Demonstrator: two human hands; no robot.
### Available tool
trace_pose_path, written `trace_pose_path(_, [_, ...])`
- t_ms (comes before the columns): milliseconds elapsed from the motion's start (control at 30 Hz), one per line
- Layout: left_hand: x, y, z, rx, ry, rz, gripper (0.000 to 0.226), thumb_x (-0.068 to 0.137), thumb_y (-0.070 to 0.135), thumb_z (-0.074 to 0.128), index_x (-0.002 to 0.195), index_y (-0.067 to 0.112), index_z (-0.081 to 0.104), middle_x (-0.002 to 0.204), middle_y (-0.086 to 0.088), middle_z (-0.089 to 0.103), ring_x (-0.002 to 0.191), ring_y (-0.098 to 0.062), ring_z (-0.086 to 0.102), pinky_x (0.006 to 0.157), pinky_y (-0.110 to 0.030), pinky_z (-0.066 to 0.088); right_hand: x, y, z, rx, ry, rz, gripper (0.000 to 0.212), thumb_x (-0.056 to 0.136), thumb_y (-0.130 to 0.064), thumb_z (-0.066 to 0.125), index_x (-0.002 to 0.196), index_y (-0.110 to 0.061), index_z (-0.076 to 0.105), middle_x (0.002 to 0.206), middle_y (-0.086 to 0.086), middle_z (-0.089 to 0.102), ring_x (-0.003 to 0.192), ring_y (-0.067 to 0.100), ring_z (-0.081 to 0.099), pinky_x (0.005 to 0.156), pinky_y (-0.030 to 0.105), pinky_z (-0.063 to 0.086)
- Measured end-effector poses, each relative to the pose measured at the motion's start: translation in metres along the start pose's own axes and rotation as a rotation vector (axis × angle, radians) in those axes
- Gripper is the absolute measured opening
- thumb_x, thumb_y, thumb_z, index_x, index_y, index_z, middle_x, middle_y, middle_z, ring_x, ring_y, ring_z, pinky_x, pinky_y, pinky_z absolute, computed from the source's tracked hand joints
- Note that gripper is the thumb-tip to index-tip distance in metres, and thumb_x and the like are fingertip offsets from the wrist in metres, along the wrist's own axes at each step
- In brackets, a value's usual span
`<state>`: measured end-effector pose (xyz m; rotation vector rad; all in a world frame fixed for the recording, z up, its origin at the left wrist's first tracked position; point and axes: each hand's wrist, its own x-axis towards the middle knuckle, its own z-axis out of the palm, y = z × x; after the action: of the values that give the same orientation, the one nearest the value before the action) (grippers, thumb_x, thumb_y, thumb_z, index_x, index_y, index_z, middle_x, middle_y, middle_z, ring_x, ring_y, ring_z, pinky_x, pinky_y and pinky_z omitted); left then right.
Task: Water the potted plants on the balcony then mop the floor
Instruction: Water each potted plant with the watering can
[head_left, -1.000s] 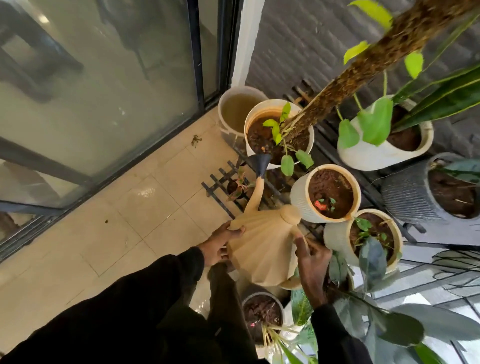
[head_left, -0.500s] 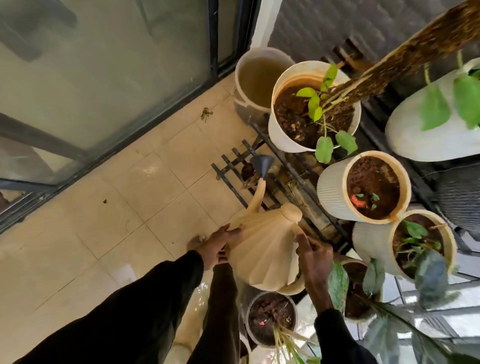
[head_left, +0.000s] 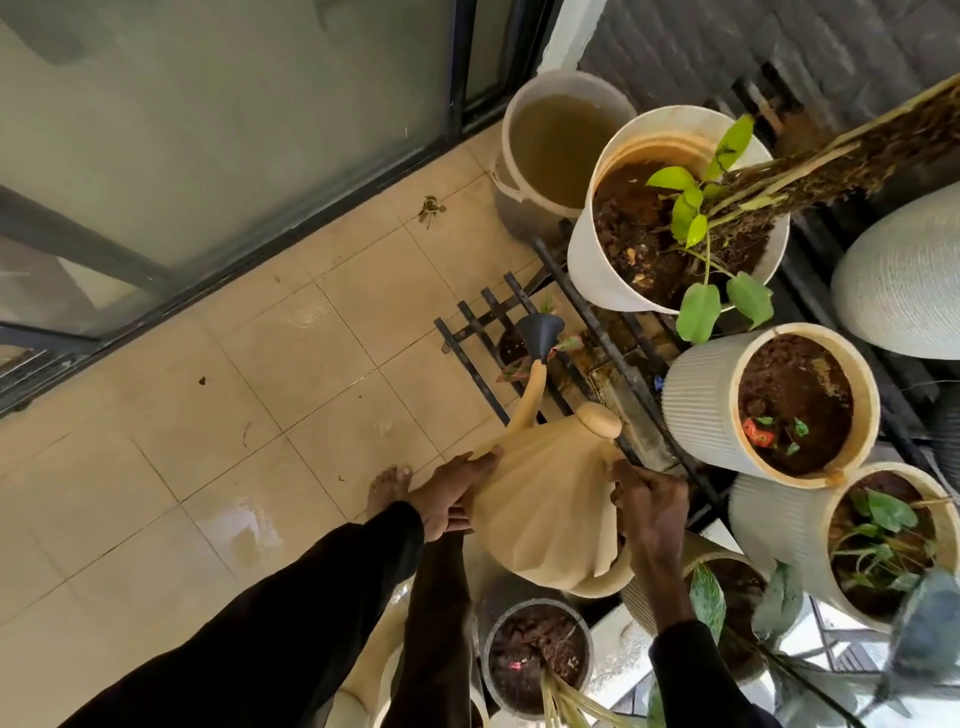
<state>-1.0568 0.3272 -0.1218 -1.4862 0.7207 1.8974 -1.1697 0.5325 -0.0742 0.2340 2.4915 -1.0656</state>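
I hold a beige ribbed watering can (head_left: 545, 499) with both hands. My left hand (head_left: 449, 493) presses flat against its left side; my right hand (head_left: 649, 512) grips its handle on the right. Its long spout ends in a dark rose head (head_left: 540, 330) hanging over a small dark pot (head_left: 511, 345) with a reddish plant on the lower shelf of a black metal rack (head_left: 597, 322). A big white pot (head_left: 613, 270) with a leafy climber and two ribbed cream pots (head_left: 696, 395) (head_left: 779, 519) stand to the right. A dark pot (head_left: 537, 654) sits below the can.
A white bucket (head_left: 511, 171) of murky water stands by the glass sliding door (head_left: 208, 130). Beige floor tiles (head_left: 260, 389) carry wet patches and bits of debris. My bare foot (head_left: 387, 491) rests on the tiles. A large textured pot (head_left: 904, 280) stands at far right.
The view has dropped and closed in on the rack, showing my foot. The can stays in both hands, its spout still over the small lower-shelf pot.
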Motion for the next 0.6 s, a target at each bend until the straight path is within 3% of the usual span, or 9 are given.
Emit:
trace_pose_path(167, [0.003, -0.001, 0.003, 0.006, 0.021, -0.024, 0.077, 0.08, 0.055, 0.079, 0.143, 0.024, 0.049, 0.117, -0.006, 0.057, 0.116, -0.029, 0.056, 0.108, -0.05, 0.049, 0.002, 0.001, 0.0, -0.011, -0.006, 0.04, 0.035, 0.096, -0.019, 0.069, 0.064, -0.004, 0.071, 0.058, 0.019, 0.066, 0.046, 0.024, 0.052, 0.048, 0.034, 0.048])
trace_pose_path(300, [-0.001, 0.0, 0.003, -0.027, 0.03, -0.012, 0.072, 0.083, 0.052, 0.078, 0.142, 0.022, 0.049, 0.107, -0.005, 0.056, 0.097, -0.024, 0.057, 0.103, -0.047, 0.051, 0.0, -0.009, -0.001, 0.039, -0.019, 0.04, 0.039, 0.088, -0.034, 0.067, 0.069, 0.0, 0.071, 0.063, 0.025, 0.066, 0.05, 0.023, 0.053, 0.05, 0.036, 0.05])
trace_pose_path(400, [-0.005, 0.004, 0.005, -0.039, 0.031, 0.0, 0.066, 0.085, 0.051, 0.076, 0.138, 0.022, 0.05, 0.104, -0.004, 0.055, 0.091, -0.022, 0.056, 0.098, -0.045, 0.05, 0.001, -0.017, -0.003, 0.042, -0.032, 0.02, 0.04, 0.092, -0.03, 0.068, 0.069, 0.002, 0.07, 0.055, 0.021, 0.06, 0.044, 0.018, 0.048, 0.044, 0.029, 0.046])
trace_pose_path(500, [-0.008, 0.005, 0.007, -0.047, 0.02, 0.004, 0.063, 0.084, 0.051, 0.077, 0.135, 0.022, 0.052, 0.106, -0.005, 0.056, 0.095, -0.024, 0.057, 0.105, -0.048, 0.05, 0.004, -0.02, -0.005, 0.058, -0.027, 0.029, 0.037, 0.096, -0.024, 0.07, 0.071, 0.002, 0.071, 0.053, 0.01, 0.058, 0.041, 0.014, 0.045, 0.043, 0.026, 0.042])
trace_pose_path(600, [-0.009, 0.004, 0.009, -0.047, 0.005, 0.003, 0.06, 0.085, 0.051, 0.076, 0.132, 0.022, 0.053, 0.106, -0.005, 0.057, 0.095, -0.023, 0.058, 0.103, -0.046, 0.051, 0.004, -0.022, -0.007, 0.083, -0.025, 0.018, 0.04, 0.094, -0.029, 0.07, 0.073, 0.005, 0.07, 0.06, 0.02, 0.063, 0.049, 0.021, 0.05, 0.049, 0.029, 0.047])
